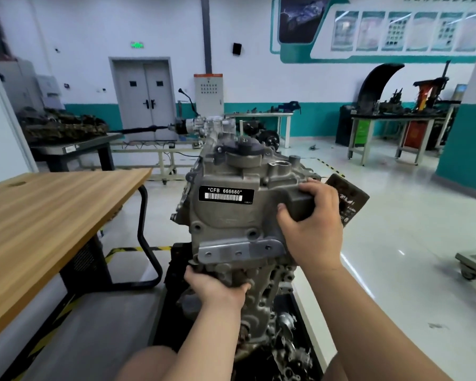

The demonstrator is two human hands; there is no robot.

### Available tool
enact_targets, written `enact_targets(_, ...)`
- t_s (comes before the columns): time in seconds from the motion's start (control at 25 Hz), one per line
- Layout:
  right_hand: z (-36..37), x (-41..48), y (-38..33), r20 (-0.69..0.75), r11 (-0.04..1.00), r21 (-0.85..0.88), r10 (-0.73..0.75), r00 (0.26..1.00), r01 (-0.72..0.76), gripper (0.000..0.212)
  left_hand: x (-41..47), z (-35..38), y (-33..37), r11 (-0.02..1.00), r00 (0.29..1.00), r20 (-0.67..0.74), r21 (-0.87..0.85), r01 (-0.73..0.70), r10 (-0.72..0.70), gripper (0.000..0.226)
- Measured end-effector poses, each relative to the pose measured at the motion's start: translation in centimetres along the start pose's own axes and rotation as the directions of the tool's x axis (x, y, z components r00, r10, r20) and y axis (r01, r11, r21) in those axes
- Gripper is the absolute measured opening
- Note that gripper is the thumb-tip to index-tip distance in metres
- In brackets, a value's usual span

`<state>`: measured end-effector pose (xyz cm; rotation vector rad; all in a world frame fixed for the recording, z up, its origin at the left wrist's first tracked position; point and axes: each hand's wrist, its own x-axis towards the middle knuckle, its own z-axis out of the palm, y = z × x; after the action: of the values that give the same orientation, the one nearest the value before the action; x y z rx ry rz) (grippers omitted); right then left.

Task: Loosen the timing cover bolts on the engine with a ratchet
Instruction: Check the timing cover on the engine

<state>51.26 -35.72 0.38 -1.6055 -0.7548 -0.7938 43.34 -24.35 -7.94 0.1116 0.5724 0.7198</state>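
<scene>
Hands [217,288] [311,229] grip timing cover [226,221] edges | table [52,204] left | floor [396,215] open right

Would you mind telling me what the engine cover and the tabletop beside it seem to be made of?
Cover: probably cast aluminium, dull grey and matte, going by its grainy surface, moulded ribs and bolt bosses. Tabletop: wood or a wood-look laminate, tan and smooth, with streaky grain lines; the picture cannot settle which.

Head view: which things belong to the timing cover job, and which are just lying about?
Job: timing cover, gripped by left hand and right hand; engine. No ratchet visible.
Lying about: wooden table, far workbench.
</scene>
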Motion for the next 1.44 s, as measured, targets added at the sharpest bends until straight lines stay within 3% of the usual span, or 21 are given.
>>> enact_targets(0.36,-0.5,0.7,1.5,0.020,0.995,-0.021,0.099,0.995,-0.099,0.044,0.0,1.3,-0.1,0.994,0.997,-0.047,0.087,0.064,-0.060,0.054)
enact_targets(0.6,-0.6,0.9,1.9,0.013,0.997,0.006,0.083,0.996,-0.083,0.046,0.0,1.4,-0.7,0.990,0.991,-0.132,0.132,0.044,-0.027,0.052)
enact_targets(0.92,0.1,1.4,1.6,0.039,0.999,-0.041,-0.013,0.999,0.015,0.035,0.2,1.3,-0.7,0.993,0.991,-0.137,0.117,0.006,0.010,0.044)
enact_targets(1.16,-0.2,1.4,1.6,0.042,0.999,-0.020,0.029,0.999,-0.028,0.033,-0.4,1.9,-0.3,0.993,0.990,-0.142,0.108,0.037,-0.021,0.049)
enact_targets(1.44,0.3,1.2,1.9,-0.037,1.000,-0.014,-0.026,0.999,0.026,0.035,0.5,1.8,-0.2,0.994,0.985,-0.172,0.103,0.028,-0.010,0.046)
